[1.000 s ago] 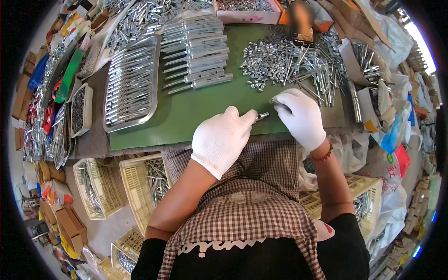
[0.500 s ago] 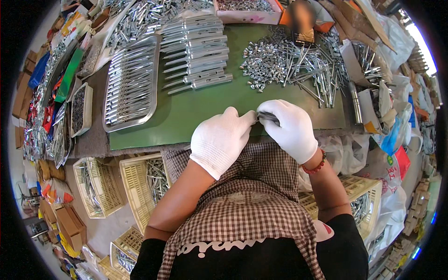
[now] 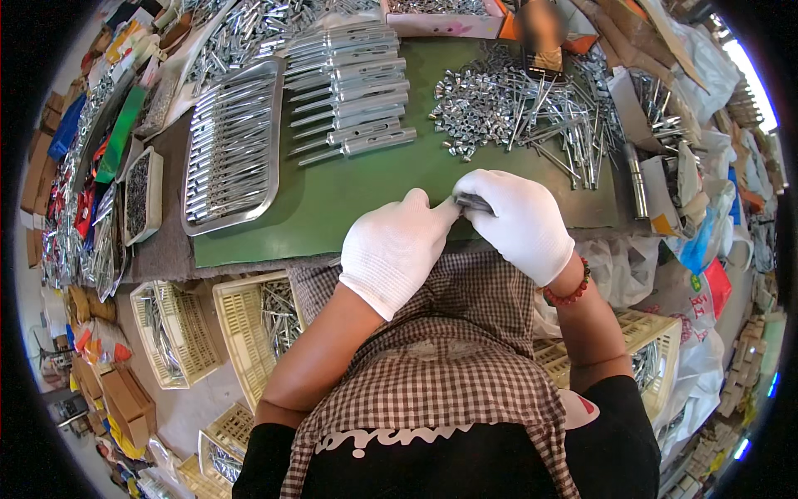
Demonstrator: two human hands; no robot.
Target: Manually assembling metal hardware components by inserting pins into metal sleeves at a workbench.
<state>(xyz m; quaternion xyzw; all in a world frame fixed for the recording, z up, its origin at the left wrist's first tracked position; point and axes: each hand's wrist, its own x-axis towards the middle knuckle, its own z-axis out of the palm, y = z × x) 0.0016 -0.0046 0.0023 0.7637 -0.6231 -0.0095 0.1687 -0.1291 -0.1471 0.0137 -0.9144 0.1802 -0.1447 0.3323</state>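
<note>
White-gloved left hand [image 3: 397, 249] and right hand [image 3: 519, 224] meet over the near edge of the green mat [image 3: 316, 204]

Head view: the left fingers are curled closed around a slim metal part [image 3: 335, 262], nearly all hidden by the glove; a sliver shows beside the wrist, at the mat's near edge. The right fingers are bent inward, their tips against the left ones. Something dark grey shows between them; whether it is a held piece or soiled glove, I cannot tell.

Along the mat's left side lies a steel tray [image 3: 277, 158] of slender metal rods [image 3: 233, 141]. Toward its far left, pointed metal tubes [image 3: 366, 133] form a stack. On its right half are a heap of small metal caps [image 3: 470, 108] and loose thin pins [image 3: 582, 129]. A pink box [image 3: 445, 25] stands at its far edge. Below the mat's near edge, left, is a cream crate [image 3: 235, 324].
</note>
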